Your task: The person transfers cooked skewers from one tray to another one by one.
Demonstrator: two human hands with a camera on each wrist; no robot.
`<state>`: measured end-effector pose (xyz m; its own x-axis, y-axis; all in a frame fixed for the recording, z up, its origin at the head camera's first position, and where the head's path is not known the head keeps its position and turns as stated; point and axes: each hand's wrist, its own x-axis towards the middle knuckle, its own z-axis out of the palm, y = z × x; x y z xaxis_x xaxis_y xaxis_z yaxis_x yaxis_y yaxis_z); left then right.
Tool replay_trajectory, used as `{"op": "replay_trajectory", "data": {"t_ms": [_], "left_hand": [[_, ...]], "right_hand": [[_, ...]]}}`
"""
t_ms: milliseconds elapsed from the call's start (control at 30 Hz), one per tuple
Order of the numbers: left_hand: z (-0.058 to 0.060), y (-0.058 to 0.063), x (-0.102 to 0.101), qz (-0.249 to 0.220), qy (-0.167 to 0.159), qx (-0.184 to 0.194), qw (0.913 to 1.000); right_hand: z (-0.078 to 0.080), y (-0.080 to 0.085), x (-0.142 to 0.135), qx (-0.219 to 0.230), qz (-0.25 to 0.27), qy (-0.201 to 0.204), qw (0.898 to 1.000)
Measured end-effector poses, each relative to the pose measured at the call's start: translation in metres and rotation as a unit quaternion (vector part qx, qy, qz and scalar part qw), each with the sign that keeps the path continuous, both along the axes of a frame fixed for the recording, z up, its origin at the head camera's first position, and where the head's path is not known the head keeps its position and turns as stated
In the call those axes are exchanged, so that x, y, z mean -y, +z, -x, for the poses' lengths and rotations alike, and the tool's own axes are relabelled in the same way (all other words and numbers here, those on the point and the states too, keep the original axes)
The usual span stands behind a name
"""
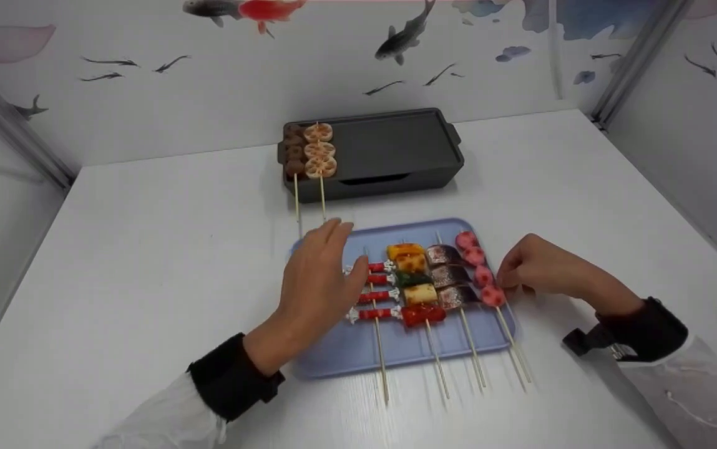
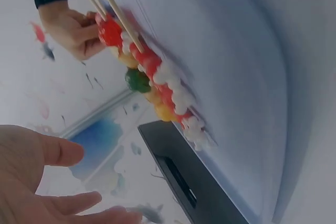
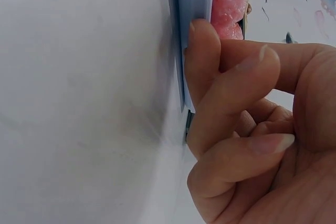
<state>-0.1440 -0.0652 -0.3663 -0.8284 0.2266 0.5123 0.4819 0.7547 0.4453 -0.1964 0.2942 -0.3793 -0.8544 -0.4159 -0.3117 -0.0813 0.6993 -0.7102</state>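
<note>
White tabletop (image 1: 146,249), tray (image 1: 346,355) at frame center. Left hand (image 1: 317,280) hovered spread over the skewers (image 1: 420,284); right hand (image 1: 536,268) pinched tray's right edge. Risk: a tug could roll skewers off.

The left hand (image 1: 317,284) reaches forward with its back turned up and its fingers (image 2: 63,203) straight, slightly spread and relaxed, holding nothing. Its forearm comes in from the lower left in a white sleeve with a dark cuff. The right hand (image 1: 536,269) sits lower, its fingers (image 3: 231,93) curled inward toward the palm. A dark band wraps the right wrist.
</note>
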Motion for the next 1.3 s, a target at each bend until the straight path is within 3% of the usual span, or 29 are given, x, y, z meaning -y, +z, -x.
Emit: {"op": "replay_trajectory", "data": {"t_ms": [67,133,233,333,433,533,700,767,833,1000,1167,1300], "left_hand": [[0.015,0.002,0.000,-0.005,0.013,0.037,0.9992],[0.029,0.007,-0.001,-0.031,0.028,0.111,0.9929],[0.049,0.016,-0.002,-0.104,0.050,0.232,0.9659],[0.066,0.023,-0.002,-0.200,0.067,0.323,0.9226],[0.080,0.028,-0.001,-0.275,0.077,0.380,0.8797],[0.091,0.030,-0.001,-0.341,0.086,0.432,0.8307],[0.104,0.031,-0.001,-0.459,0.092,0.473,0.7465],[0.108,0.031,-0.002,-0.494,0.101,0.469,0.7252],[0.111,0.031,-0.003,-0.515,0.110,0.463,0.7134],[0.116,0.032,-0.005,-0.526,0.111,0.451,0.7128],[0.120,0.032,-0.007,-0.543,0.116,0.449,0.6997],[0.120,0.032,-0.006,-0.543,0.119,0.445,0.7021]], "right_hand": [[0.000,-0.001,-0.001,-0.001,0.000,-0.001,1.000],[0.000,-0.002,-0.002,-0.002,-0.003,-0.002,1.000],[-0.001,-0.002,-0.003,-0.003,-0.005,-0.003,1.000],[-0.001,-0.002,-0.003,-0.003,-0.006,-0.004,1.000],[-0.001,0.000,-0.002,-0.002,-0.006,-0.004,1.000],[-0.002,0.001,-0.002,-0.004,-0.005,-0.003,1.000],[-0.001,0.001,-0.002,-0.003,-0.007,-0.003,1.000],[-0.001,0.002,-0.001,0.002,-0.007,-0.003,1.000],[-0.001,0.002,-0.001,0.005,-0.006,-0.004,1.000],[0.000,0.002,-0.002,0.000,-0.001,0.000,1.000],[0.000,0.000,-0.001,-0.003,0.000,-0.002,1.000],[0.000,0.000,-0.001,-0.002,-0.002,-0.006,1.000]]}}
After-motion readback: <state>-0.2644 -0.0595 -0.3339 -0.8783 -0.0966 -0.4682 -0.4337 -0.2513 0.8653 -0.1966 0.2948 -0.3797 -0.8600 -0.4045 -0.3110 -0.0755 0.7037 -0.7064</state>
